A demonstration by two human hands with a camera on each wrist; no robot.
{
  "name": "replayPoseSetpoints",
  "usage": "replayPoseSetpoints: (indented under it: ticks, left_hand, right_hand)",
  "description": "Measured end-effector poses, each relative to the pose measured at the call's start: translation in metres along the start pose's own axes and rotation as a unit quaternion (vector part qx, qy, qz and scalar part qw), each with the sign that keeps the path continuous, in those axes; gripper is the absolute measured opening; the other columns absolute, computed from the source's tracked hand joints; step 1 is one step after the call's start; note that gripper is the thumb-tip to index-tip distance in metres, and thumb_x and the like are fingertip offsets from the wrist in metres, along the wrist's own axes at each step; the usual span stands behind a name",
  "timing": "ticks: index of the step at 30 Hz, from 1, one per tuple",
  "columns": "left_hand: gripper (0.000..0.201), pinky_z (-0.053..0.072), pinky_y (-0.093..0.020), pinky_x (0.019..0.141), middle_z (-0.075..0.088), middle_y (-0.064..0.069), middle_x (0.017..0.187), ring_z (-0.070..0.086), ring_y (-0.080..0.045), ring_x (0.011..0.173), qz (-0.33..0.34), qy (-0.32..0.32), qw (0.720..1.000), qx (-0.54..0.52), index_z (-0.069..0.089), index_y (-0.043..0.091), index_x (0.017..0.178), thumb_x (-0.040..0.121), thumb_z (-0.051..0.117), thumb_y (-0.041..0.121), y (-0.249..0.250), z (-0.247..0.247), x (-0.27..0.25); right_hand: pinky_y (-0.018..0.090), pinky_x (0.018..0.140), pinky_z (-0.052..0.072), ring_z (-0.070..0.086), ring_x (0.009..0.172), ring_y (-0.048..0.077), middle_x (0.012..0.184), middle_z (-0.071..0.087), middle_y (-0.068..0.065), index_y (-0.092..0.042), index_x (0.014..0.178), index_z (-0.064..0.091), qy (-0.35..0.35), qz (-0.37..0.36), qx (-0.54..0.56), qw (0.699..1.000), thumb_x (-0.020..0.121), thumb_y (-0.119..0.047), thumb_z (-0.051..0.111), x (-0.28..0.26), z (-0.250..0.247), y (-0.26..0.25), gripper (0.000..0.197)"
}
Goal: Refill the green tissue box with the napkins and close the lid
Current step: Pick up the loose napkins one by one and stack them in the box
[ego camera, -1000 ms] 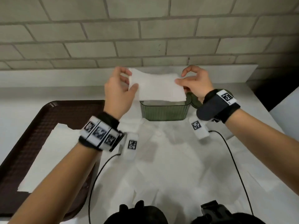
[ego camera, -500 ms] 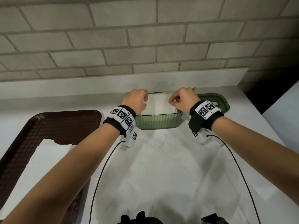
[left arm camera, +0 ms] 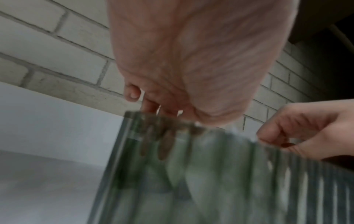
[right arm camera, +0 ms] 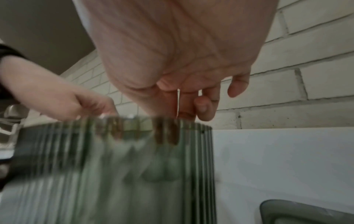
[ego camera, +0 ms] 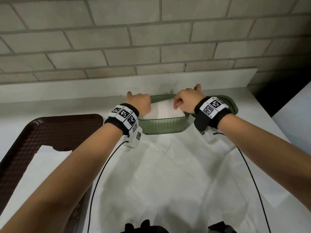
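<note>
The green ribbed tissue box (ego camera: 163,126) stands open at the back of the counter. A white napkin stack (ego camera: 164,110) lies slightly tilted inside it. My left hand (ego camera: 139,105) grips the stack's left end, and its fingers (left arm camera: 164,145) show through the box wall (left arm camera: 210,181). My right hand (ego camera: 185,102) pinches the right end, its fingers (right arm camera: 166,136) also down inside the box (right arm camera: 114,166). The green lid (ego camera: 233,105) lies on the counter right of the box, partly hidden by my right wrist; it also shows in the right wrist view (right arm camera: 306,212).
A dark brown tray (ego camera: 55,130) sits at the left with a white napkin sheet (ego camera: 43,165) on it. Large white paper (ego camera: 176,174) covers the counter in front of the box. A brick wall (ego camera: 151,39) and a low ledge rise right behind the box.
Both hands carried the napkin stack down from above the box into it. Their fingers now reach below the rim.
</note>
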State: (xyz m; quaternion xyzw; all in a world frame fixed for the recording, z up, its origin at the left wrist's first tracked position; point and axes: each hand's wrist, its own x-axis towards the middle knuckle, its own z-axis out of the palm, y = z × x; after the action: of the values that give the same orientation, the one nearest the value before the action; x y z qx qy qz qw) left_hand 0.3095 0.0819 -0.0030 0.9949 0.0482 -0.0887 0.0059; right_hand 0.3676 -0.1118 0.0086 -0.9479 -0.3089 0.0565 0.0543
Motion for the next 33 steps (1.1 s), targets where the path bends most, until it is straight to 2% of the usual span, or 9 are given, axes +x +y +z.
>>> replayPoseSetpoints:
  ticks: [6, 11, 14, 17, 20, 24, 28, 31, 33]
  left_hand:
    - [0.017, 0.041, -0.04, 0.087, 0.063, -0.016, 0.104, 0.056, -0.033, 0.098, 0.042, 0.056, 0.997, 0.037, 0.062, 0.009, 0.1, 0.089, 0.05, 0.013, 0.011, -0.007, -0.013]
    - [0.017, 0.051, -0.036, 0.078, 0.067, -0.014, 0.098, 0.062, -0.028, 0.085, 0.062, -0.135, 0.989, -0.003, 0.069, 0.0, 0.097, 0.089, 0.055, 0.004, 0.03, -0.022, -0.013]
    - [0.01, 0.039, -0.026, 0.056, 0.05, -0.005, 0.07, 0.044, -0.016, 0.058, 0.037, -0.197, 0.978, 0.053, 0.052, 0.004, 0.091, 0.095, 0.043, 0.005, 0.039, -0.018, -0.014]
    - [0.014, 0.037, -0.027, 0.058, 0.044, -0.003, 0.066, 0.041, -0.015, 0.056, 0.019, -0.218, 0.974, 0.049, 0.048, 0.005, 0.085, 0.096, 0.04, 0.006, 0.035, -0.02, -0.02]
    - [0.015, 0.045, -0.031, 0.066, 0.058, -0.005, 0.071, 0.055, -0.023, 0.069, 0.037, -0.135, 0.989, -0.035, 0.061, 0.002, 0.076, 0.087, 0.051, 0.004, 0.022, -0.035, -0.039]
    - [0.037, 0.039, -0.025, 0.072, 0.06, 0.001, 0.08, 0.053, -0.018, 0.077, 0.087, 0.044, 0.979, -0.179, 0.074, 0.013, 0.087, 0.079, 0.044, -0.006, 0.014, -0.046, -0.103]
    - [0.031, 0.043, -0.02, 0.075, 0.068, 0.0, 0.093, 0.057, -0.013, 0.08, 0.084, -0.025, 0.982, -0.169, 0.072, 0.017, 0.091, 0.081, 0.05, -0.003, 0.013, -0.004, -0.154]
    - [0.018, 0.047, -0.024, 0.08, 0.066, -0.001, 0.102, 0.062, -0.017, 0.092, 0.027, -0.108, 0.983, -0.149, 0.066, 0.017, 0.1, 0.082, 0.066, 0.018, 0.011, 0.042, -0.175]
    - [0.038, 0.046, -0.027, 0.078, 0.059, 0.0, 0.102, 0.058, -0.018, 0.093, -0.034, -0.122, 0.978, -0.167, 0.059, 0.017, 0.107, 0.077, 0.074, 0.036, 0.006, 0.067, -0.188]
  right_hand:
    - [0.042, 0.096, 0.027, 0.055, 0.096, 0.022, 0.084, 0.055, -0.006, -0.026, 0.084, 0.068, 0.053, -0.044, -0.073, 0.995, 0.082, -0.034, 0.064, -0.008, 0.004, -0.007, 0.009]
    - [0.04, 0.1, 0.032, 0.055, 0.076, 0.025, 0.069, 0.059, 0.005, -0.009, 0.075, 0.065, -0.054, -0.099, -0.022, 0.993, 0.1, -0.044, 0.034, -0.011, 0.011, -0.03, 0.053]
    - [0.053, 0.113, 0.015, 0.056, 0.102, 0.026, 0.082, 0.063, 0.003, -0.013, 0.091, 0.066, -0.167, -0.043, -0.04, 0.984, 0.102, -0.049, 0.014, -0.012, 0.016, -0.037, 0.064]
    - [0.058, 0.116, 0.005, 0.053, 0.116, 0.024, 0.097, 0.065, 0.002, -0.017, 0.109, 0.068, -0.202, -0.027, -0.047, 0.978, 0.099, -0.056, 0.005, -0.013, 0.016, -0.037, 0.075]
    - [0.049, 0.11, 0.026, 0.058, 0.081, 0.02, 0.066, 0.061, -0.002, -0.015, 0.078, 0.07, -0.076, -0.07, 0.023, 0.994, 0.099, -0.058, 0.022, -0.02, 0.01, -0.032, 0.068]
    - [0.029, 0.076, 0.046, 0.06, 0.062, 0.013, 0.063, 0.064, -0.011, -0.023, 0.066, 0.064, 0.162, -0.153, 0.172, 0.96, 0.086, -0.038, 0.06, -0.054, 0.007, -0.039, 0.025]
    - [0.03, 0.074, 0.053, 0.063, 0.071, 0.007, 0.076, 0.071, -0.011, -0.027, 0.077, 0.073, -0.033, -0.187, 0.199, 0.961, 0.075, -0.032, 0.071, -0.094, 0.038, -0.071, 0.006]
    - [0.037, 0.092, 0.045, 0.056, 0.101, 0.014, 0.107, 0.067, -0.01, -0.028, 0.103, 0.07, -0.149, -0.217, 0.118, 0.957, 0.075, -0.035, 0.072, -0.113, 0.068, -0.086, 0.029]
    - [0.038, 0.094, 0.036, 0.046, 0.111, 0.017, 0.119, 0.057, -0.009, -0.028, 0.114, 0.063, -0.168, -0.22, 0.069, 0.958, 0.074, -0.035, 0.073, -0.119, 0.079, -0.094, 0.042]
